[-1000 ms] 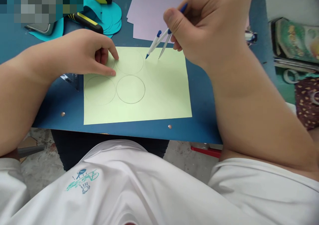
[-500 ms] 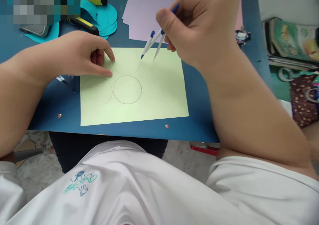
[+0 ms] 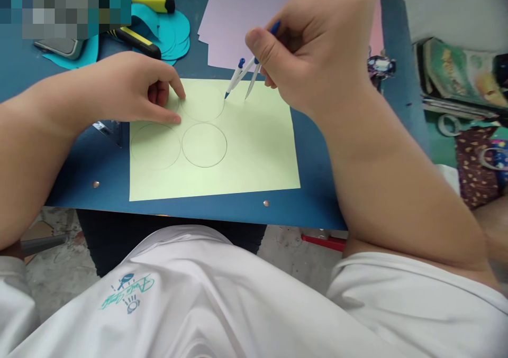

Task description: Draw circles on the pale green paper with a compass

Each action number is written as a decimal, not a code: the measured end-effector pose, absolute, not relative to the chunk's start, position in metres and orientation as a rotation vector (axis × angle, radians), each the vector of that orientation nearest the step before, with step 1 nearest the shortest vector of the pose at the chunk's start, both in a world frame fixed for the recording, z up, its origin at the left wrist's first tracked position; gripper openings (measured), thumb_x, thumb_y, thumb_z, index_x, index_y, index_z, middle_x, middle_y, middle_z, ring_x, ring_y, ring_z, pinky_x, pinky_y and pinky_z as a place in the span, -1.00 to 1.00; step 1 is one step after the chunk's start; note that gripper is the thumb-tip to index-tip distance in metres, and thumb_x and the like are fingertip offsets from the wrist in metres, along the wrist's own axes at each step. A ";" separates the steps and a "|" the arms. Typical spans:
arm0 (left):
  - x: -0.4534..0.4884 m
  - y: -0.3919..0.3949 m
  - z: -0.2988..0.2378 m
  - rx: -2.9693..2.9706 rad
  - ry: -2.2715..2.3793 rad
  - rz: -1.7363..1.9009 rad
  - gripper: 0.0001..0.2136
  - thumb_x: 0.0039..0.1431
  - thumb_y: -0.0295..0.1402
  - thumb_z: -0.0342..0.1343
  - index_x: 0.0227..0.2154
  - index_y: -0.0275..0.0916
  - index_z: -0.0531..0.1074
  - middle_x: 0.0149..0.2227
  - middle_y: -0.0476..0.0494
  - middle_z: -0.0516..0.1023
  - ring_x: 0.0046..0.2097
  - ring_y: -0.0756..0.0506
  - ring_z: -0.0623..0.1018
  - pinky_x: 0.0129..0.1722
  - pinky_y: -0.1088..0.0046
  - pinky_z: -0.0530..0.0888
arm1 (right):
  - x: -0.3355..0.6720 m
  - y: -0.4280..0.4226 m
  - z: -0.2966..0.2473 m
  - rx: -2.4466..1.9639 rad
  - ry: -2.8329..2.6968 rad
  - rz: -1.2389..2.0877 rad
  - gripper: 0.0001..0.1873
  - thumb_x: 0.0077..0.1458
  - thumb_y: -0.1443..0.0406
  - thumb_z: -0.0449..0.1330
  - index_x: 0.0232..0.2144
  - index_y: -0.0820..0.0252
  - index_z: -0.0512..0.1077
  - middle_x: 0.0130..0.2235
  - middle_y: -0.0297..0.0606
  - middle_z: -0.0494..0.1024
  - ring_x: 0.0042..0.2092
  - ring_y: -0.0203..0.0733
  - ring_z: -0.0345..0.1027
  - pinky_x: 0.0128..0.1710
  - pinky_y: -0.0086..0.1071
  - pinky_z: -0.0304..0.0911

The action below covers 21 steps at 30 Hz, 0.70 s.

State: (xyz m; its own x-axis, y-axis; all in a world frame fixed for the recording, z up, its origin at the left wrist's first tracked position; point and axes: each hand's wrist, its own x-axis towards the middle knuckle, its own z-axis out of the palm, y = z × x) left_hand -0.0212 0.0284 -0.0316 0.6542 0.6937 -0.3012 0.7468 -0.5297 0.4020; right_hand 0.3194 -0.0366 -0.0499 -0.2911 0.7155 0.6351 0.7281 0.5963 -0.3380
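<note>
A pale yellow-green sheet of paper lies on the blue table, with several circles drawn in thin line on its left half. My left hand rests on the sheet's upper left, thumb and index finger spread and touching the paper, the other fingers curled under; part of a circle is hidden beneath it. Pinched at the top by my right hand is a white and blue compass. Its pen leg meets the edge of the upper circle, and its needle leg points down to the paper just right of that.
Lilac paper sheets lie behind the yellow sheet. At the back left are turquoise paper cut-outs and yellow-black utility knives. A clear set square sits under my left forearm. A shiny watch-like object is beyond my right wrist.
The whole view has shifted slightly. Both hands keep their places on and over the paper, and the compass stands nearly the same way against the upper circle.
</note>
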 end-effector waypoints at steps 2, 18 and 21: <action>-0.021 0.029 -0.032 2.375 1.118 -0.133 -0.26 0.35 0.31 0.39 0.35 -0.13 0.78 -0.06 -0.11 0.77 -0.07 -0.16 0.62 0.04 0.20 0.41 | 0.318 -0.036 -0.051 -1.127 -2.034 -0.024 -0.05 0.63 -0.62 0.05 -0.46 -0.07 0.28 -0.52 -0.29 0.45 -0.49 -0.03 0.34 -0.34 0.00 0.14; -0.023 0.005 -0.045 2.384 1.175 0.082 -0.02 0.39 0.64 0.06 0.33 -0.13 0.78 -0.06 -0.14 0.69 -0.05 -0.18 0.57 0.11 0.14 0.37 | 0.318 -0.025 -0.057 -1.045 -1.985 -0.053 -0.12 0.67 -0.49 0.17 -0.48 -0.05 0.31 -0.53 -0.30 0.43 -0.51 -0.05 0.28 -0.34 -0.04 0.05; -0.024 0.005 -0.046 2.392 1.147 0.079 -0.08 0.47 0.57 0.10 0.37 -0.13 0.78 -0.04 -0.17 0.70 -0.04 -0.19 0.57 0.12 0.12 0.38 | 0.317 -0.025 -0.057 -1.056 -1.993 -0.055 -0.12 0.68 -0.46 0.17 -0.47 -0.01 0.31 -0.53 -0.31 0.43 -0.51 -0.09 0.29 -0.35 -0.07 0.04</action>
State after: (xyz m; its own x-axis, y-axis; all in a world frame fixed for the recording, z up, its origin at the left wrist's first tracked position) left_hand -0.0241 0.0055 -0.0457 0.6465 0.7476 -0.1517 0.7197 -0.5318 0.4464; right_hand 0.3170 -0.0254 -0.0573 -0.2749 0.6560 0.7029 0.6940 0.6414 -0.3272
